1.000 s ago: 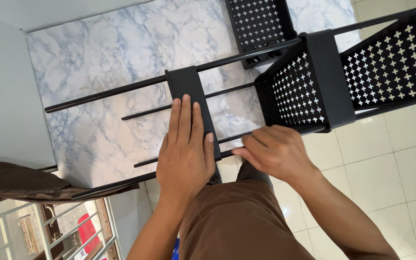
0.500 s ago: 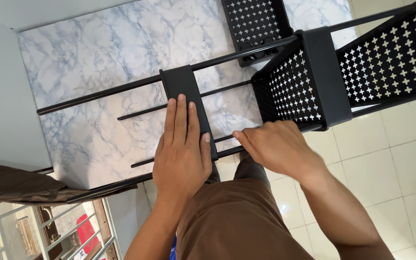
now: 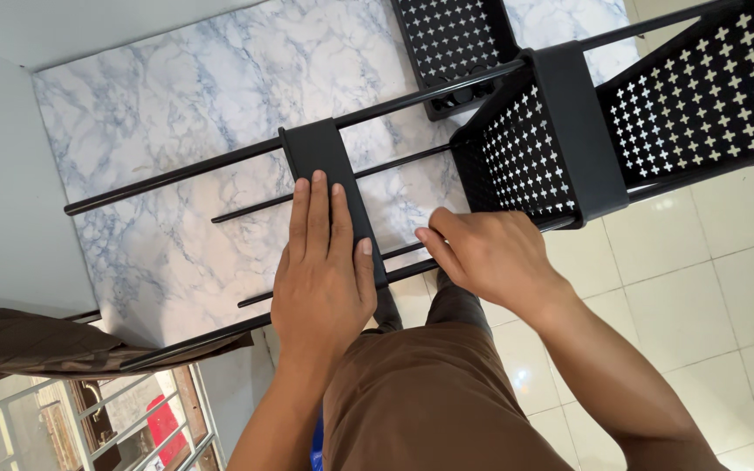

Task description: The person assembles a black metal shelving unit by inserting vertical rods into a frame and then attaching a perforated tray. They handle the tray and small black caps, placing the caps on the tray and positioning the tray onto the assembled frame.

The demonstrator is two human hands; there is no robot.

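Note:
A black metal rack frame lies tilted across the view, with several thin rods (image 3: 220, 163) and a flat black crosspiece (image 3: 320, 157). My left hand (image 3: 320, 275) lies flat on the lower part of that crosspiece, fingers together and stretched out. My right hand (image 3: 490, 257) curls over the lower rod just right of the crosspiece, beside a black basket (image 3: 525, 157) with cross-shaped holes. Whether its fingers close round the rod is hidden.
A marble-patterned sheet (image 3: 176, 96) covers the floor under the frame. A second perforated basket (image 3: 455, 39) sits at the top, another panel (image 3: 709, 96) at the right. My brown-trousered leg (image 3: 429, 401) fills the bottom. White floor tiles (image 3: 700, 288) lie to the right, a railing (image 3: 89, 419) at bottom left.
The view has shifted slightly. My right hand has slid a little left along the lower rod toward the crosspiece. My left hand stays flat on the crosspiece.

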